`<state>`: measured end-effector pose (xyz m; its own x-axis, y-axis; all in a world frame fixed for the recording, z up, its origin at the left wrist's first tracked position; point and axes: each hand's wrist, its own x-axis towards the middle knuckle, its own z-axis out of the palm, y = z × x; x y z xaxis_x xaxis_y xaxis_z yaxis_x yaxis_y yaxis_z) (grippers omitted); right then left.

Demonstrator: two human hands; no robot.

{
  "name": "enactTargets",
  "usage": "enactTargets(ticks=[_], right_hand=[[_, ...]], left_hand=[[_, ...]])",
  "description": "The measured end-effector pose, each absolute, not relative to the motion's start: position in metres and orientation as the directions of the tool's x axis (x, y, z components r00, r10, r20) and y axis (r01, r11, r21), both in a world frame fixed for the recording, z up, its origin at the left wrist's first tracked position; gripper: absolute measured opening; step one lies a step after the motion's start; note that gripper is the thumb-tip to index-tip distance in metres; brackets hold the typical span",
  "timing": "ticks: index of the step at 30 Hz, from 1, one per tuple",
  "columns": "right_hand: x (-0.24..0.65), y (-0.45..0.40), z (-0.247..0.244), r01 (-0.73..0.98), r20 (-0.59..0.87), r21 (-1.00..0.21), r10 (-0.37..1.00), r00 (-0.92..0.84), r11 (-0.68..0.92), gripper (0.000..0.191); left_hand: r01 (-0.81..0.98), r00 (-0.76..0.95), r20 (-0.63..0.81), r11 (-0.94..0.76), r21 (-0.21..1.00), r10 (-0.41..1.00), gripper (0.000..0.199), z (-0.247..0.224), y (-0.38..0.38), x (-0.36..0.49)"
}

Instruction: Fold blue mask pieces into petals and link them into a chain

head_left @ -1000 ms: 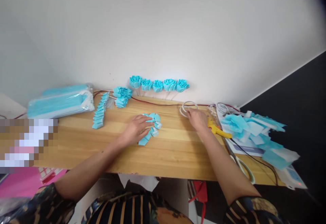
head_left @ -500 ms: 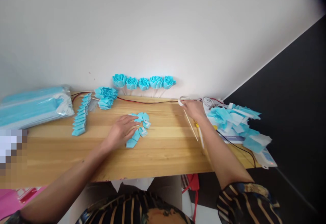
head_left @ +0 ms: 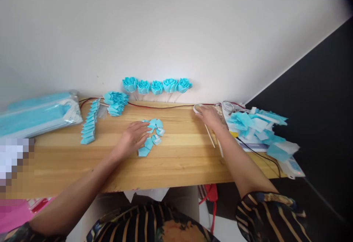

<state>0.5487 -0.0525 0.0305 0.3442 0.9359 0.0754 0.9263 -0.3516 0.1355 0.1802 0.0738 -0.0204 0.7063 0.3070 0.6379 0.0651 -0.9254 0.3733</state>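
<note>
Pale wall point(head_left: 165, 29); dark panel point(head_left: 325, 106) at right; wooden tabletop point(head_left: 179, 165)

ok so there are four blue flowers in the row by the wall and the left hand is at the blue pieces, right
Not four: the head view shows five blue flowers in the row by the wall. The left hand is at the blue pieces, as you say.

So the top point(head_left: 142, 225) is black with tan stripes down the front, plus an orangey-brown patterned patch point(head_left: 180, 231) low on the belly. Right sleeve point(head_left: 271, 216) is loose and kinda puffy, striped too, with a printed bit near the cuff. Left hand point(head_left: 131, 139) and right hand point(head_left: 210, 117) are both bare.
</note>
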Motion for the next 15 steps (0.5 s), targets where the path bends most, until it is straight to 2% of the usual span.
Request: enactTargets(ticks=[6, 15], right_hand=[[0.547, -0.101, 0.04, 0.94, 0.231, 0.115, 0.929, 0.289, -0.321, 0.044], [0.604, -0.205, 0.068, 0.811, 0.389, 0.091, 0.77, 0.506, -0.579, 0.049]], left_hand=[[0.07, 0.717, 0.629, -0.929, 0.363, 0.3, 0.025, -0.019, 0.073, 0.179], [0.088, 0.699, 0.634, -0.92, 0.383, 0.331, 0.024, -0.02, 0.073, 0.18]])
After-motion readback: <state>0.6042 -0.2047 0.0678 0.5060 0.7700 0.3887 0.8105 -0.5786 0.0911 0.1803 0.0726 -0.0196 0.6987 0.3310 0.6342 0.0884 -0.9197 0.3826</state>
